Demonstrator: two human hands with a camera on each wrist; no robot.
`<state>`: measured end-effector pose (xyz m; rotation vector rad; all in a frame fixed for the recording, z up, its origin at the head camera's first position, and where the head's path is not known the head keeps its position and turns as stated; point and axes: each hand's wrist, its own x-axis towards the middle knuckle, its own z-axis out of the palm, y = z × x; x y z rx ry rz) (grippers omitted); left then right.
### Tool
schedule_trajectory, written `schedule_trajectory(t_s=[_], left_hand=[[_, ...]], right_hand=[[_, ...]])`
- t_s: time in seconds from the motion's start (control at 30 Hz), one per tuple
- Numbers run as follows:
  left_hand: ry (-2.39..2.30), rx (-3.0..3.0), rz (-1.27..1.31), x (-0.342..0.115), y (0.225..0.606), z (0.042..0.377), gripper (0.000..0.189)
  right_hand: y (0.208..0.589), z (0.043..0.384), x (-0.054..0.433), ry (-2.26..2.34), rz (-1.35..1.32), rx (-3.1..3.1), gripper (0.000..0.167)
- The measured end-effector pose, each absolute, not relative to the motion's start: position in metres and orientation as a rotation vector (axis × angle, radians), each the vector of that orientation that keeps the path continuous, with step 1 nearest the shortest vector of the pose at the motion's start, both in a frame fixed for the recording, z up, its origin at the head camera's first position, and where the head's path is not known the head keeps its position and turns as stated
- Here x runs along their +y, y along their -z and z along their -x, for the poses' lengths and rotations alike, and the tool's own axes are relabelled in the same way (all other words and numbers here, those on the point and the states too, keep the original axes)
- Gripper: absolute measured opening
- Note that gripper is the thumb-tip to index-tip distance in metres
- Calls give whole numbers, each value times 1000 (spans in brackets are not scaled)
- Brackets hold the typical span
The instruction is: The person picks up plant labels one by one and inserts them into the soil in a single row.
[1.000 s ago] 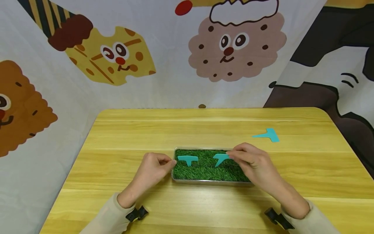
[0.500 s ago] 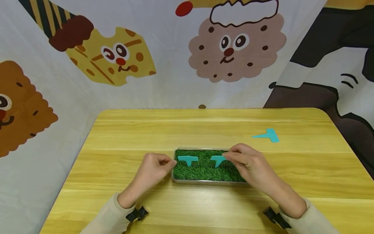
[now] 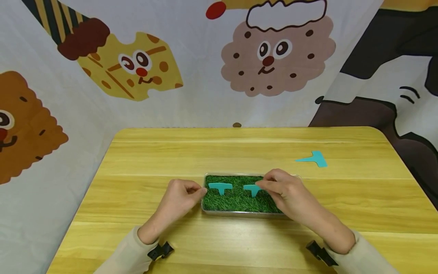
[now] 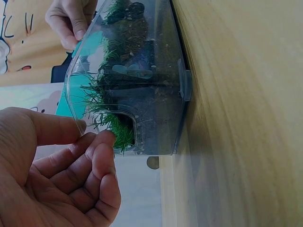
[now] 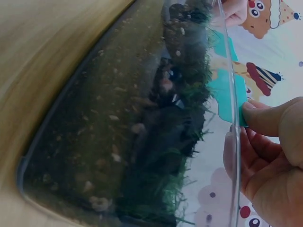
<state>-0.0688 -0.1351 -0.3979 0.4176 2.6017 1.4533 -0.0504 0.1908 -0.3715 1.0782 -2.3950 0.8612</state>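
Observation:
A clear plastic box (image 3: 243, 214) planted with short green grass (image 3: 236, 201) stands on the table. My left hand (image 3: 181, 199) pinches its left rim between thumb and fingers. My right hand (image 3: 294, 196) reaches over the box's right part, thumb and fingertips pinching the right end of a teal T-shaped plant label (image 3: 252, 188). That label's stem points down into the grass. To its left, another teal label (image 3: 220, 186) stands upright in the grass, untouched. Through the box wall in the right wrist view, dark soil (image 5: 147, 156) and pale pebbles (image 5: 99, 204) show.
Behind and right of the box, a third teal label (image 3: 318, 158) lies flat on the wooden table (image 3: 154, 156). A cloth (image 3: 198, 76) printed with cartoon food hangs beyond the table's far edge. Black straps (image 3: 161, 250) sit at both wrists.
My right hand has shifted a little left and slightly down with the plant label, which has turned from slanted to nearly upright. The left hand keeps its place at the rim.

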Motion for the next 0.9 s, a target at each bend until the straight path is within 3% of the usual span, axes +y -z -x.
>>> schedule_trajectory(t_s=[0.57,0.9], left_hand=[[-1450,2614,-431,-135,398,69,10],[-1460,2609,-437,-135,400,69,11]], right_hand=[[375,50,190,-811,-1058,-2412,42],[375,51,190,-833,-1033,-2398,33]])
